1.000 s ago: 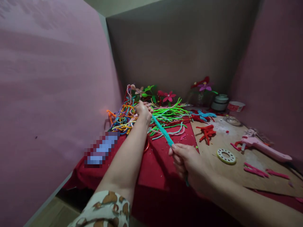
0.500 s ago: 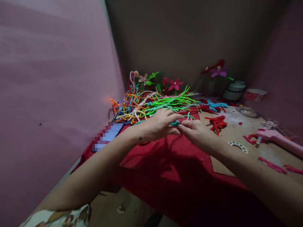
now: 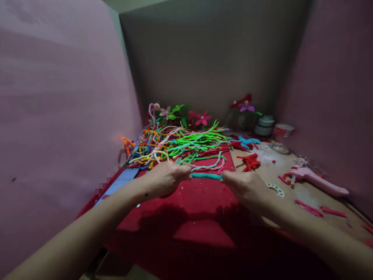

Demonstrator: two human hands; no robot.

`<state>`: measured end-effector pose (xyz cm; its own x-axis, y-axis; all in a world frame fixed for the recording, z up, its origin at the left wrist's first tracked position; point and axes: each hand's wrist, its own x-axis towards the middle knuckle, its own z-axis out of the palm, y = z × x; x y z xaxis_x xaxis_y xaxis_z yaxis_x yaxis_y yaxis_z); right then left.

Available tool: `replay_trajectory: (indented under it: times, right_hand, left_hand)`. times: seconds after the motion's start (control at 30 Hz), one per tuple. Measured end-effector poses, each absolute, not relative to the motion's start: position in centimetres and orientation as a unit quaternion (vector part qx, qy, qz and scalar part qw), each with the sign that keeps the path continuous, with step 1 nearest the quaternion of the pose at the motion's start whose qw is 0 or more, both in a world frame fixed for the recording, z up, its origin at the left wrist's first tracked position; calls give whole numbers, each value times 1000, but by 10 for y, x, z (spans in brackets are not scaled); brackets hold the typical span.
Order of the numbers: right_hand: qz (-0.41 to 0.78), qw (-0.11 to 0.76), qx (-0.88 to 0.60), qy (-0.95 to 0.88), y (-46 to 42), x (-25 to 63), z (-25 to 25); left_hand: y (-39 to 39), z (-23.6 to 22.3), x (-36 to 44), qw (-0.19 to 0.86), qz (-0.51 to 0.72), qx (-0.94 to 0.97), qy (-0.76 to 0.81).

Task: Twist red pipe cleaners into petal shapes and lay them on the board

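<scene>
A teal pipe cleaner (image 3: 206, 176) is stretched straight and level between my two hands, above the red tablecloth (image 3: 201, 229). My left hand (image 3: 169, 177) is closed round its left end. On the right, my right hand (image 3: 243, 186) pinches the other end between thumb and fingers. The ends themselves are hidden inside my grip. Just beyond lies a large heap of loose pipe cleaners (image 3: 201, 142) in green, yellow, pink, orange and blue.
A phone (image 3: 119, 184) lies left. At right, a board (image 3: 279, 167) bears a pink glue gun (image 3: 317, 181), red pipe cleaner pieces (image 3: 249, 162) and a perforated white ring piece (image 3: 276, 189). Pipe-cleaner flowers (image 3: 202, 118), a jar (image 3: 264, 125) and a tub (image 3: 282, 131) stand behind.
My hands have moved apart, and the teal pipe cleaner, bunched between my fingers before, is now drawn out straight. The camera view has shifted.
</scene>
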<state>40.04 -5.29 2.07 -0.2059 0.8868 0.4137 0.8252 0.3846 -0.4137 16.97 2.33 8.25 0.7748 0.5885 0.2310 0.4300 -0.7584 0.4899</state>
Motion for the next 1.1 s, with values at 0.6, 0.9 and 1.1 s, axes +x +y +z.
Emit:
replay_trajectory:
  times: [0.6, 0.9, 1.1]
  right_hand:
    - [127, 477, -579, -649, -61, 449, 15]
    - [537, 559, -434, -458, -46, 364, 31]
    - [549, 769, -272, -182, -12, 352, 50]
  left_hand:
    - [39, 65, 147, 241, 112, 894, 361]
    - [30, 54, 215, 403, 316, 742, 433]
    - [3, 31, 237, 274, 247, 858, 357]
